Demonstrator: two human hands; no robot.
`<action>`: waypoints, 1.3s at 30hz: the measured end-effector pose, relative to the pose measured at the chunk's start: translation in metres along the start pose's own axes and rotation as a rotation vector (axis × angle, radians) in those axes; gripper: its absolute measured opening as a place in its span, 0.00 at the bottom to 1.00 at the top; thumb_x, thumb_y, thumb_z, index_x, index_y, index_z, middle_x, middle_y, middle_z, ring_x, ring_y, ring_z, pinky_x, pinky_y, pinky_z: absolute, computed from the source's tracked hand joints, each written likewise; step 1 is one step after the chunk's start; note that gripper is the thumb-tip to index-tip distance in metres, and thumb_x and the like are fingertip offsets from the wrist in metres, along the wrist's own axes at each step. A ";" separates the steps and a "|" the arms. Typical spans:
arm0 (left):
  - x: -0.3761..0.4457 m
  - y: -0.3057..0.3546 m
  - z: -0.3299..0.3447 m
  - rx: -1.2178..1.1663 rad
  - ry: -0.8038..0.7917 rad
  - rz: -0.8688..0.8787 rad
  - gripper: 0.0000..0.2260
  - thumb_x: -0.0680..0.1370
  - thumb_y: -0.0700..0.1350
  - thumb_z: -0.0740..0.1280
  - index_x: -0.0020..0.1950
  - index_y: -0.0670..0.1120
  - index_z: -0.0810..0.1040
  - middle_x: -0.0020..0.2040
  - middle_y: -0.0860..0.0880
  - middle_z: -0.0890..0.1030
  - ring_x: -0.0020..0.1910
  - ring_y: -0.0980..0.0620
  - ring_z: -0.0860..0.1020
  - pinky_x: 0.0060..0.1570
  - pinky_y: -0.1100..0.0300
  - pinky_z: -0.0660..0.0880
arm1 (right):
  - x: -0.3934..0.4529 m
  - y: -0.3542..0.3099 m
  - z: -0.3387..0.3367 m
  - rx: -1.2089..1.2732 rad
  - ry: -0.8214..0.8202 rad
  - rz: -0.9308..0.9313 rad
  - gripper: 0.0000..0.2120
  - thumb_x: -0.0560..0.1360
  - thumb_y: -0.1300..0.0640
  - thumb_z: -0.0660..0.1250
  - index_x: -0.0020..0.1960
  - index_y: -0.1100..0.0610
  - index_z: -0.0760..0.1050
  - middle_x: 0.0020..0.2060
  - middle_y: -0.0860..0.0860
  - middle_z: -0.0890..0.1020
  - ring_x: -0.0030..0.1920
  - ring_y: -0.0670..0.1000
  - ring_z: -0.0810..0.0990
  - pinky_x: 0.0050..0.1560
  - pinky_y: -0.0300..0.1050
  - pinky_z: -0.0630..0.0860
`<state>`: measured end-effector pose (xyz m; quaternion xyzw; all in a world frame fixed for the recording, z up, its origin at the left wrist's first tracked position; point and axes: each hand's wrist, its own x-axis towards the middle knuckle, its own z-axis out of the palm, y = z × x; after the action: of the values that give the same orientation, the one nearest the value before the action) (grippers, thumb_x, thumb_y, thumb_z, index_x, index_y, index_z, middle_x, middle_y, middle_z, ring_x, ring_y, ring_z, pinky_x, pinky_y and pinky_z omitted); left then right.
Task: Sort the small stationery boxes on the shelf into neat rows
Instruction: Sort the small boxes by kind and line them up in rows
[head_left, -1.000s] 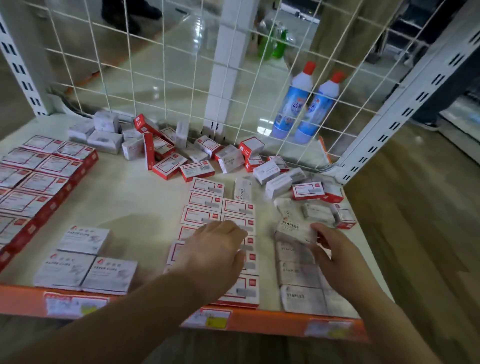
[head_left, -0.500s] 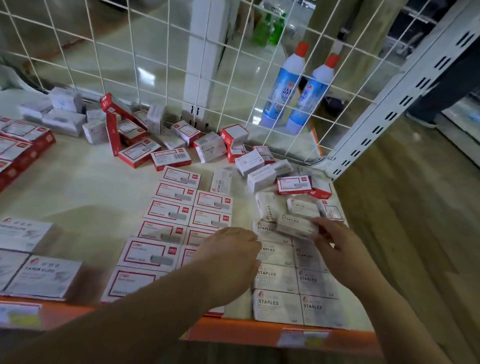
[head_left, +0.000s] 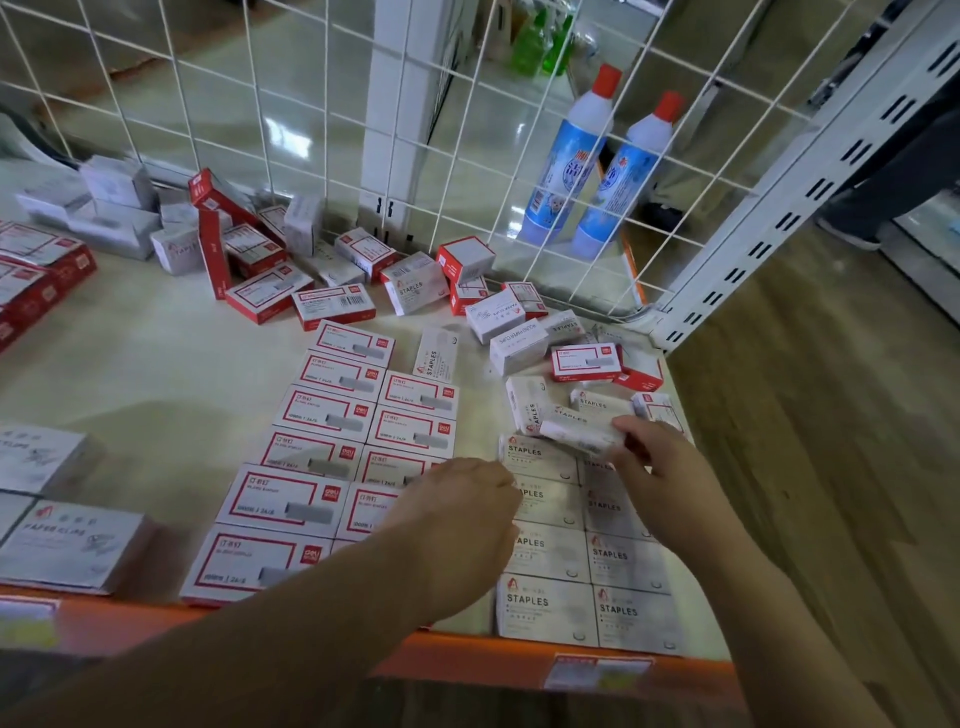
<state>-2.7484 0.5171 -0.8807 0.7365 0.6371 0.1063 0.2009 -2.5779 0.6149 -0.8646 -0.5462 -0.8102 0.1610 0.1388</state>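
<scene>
On the cream shelf (head_left: 156, 364), red-framed staple boxes (head_left: 332, 410) lie flat in two neat columns at the middle. To their right, white STAPLES boxes (head_left: 545, 608) form two columns reaching the front edge. My right hand (head_left: 654, 467) pinches one white staples box (head_left: 582, 434) at the far end of these columns. My left hand (head_left: 462, 519) rests with curled fingers over the seam between the red-framed and white columns, holding nothing that I can see. A jumble of unsorted red and white boxes (head_left: 415, 288) lies along the back.
A white wire grid (head_left: 467, 130) closes the back; two blue bottles (head_left: 566, 161) stand behind it. Larger paper clip boxes (head_left: 67, 545) sit front left, flat red boxes (head_left: 31, 280) at far left. An orange rail (head_left: 467, 654) marks the front edge; a white upright (head_left: 810, 171) stands right.
My view has shifted right and closer. My left hand slid right from the red-framed column toward the white staples column. My right hand keeps the white box at the columns' far end.
</scene>
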 end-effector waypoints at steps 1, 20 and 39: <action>0.001 0.000 0.000 0.001 0.005 0.003 0.17 0.81 0.51 0.54 0.69 0.49 0.68 0.67 0.53 0.69 0.66 0.55 0.66 0.67 0.57 0.65 | -0.001 0.002 -0.002 -0.013 0.001 0.002 0.12 0.79 0.58 0.59 0.60 0.58 0.73 0.47 0.47 0.71 0.48 0.45 0.69 0.37 0.35 0.64; 0.022 0.008 0.004 -0.034 -0.008 -0.003 0.16 0.81 0.50 0.55 0.69 0.51 0.67 0.66 0.54 0.69 0.65 0.56 0.67 0.65 0.59 0.64 | 0.017 0.032 0.000 -0.016 -0.059 0.124 0.14 0.79 0.58 0.58 0.64 0.57 0.70 0.53 0.51 0.72 0.49 0.47 0.69 0.43 0.36 0.65; 0.027 0.004 0.008 -0.038 0.016 0.003 0.15 0.81 0.49 0.56 0.68 0.51 0.68 0.63 0.54 0.71 0.60 0.57 0.69 0.62 0.59 0.69 | 0.021 0.027 0.001 0.062 -0.102 -0.033 0.13 0.77 0.61 0.60 0.61 0.54 0.71 0.54 0.47 0.71 0.56 0.47 0.71 0.56 0.41 0.70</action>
<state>-2.7367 0.5414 -0.8886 0.7327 0.6353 0.1249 0.2096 -2.5630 0.6439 -0.8759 -0.5193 -0.8198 0.2111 0.1169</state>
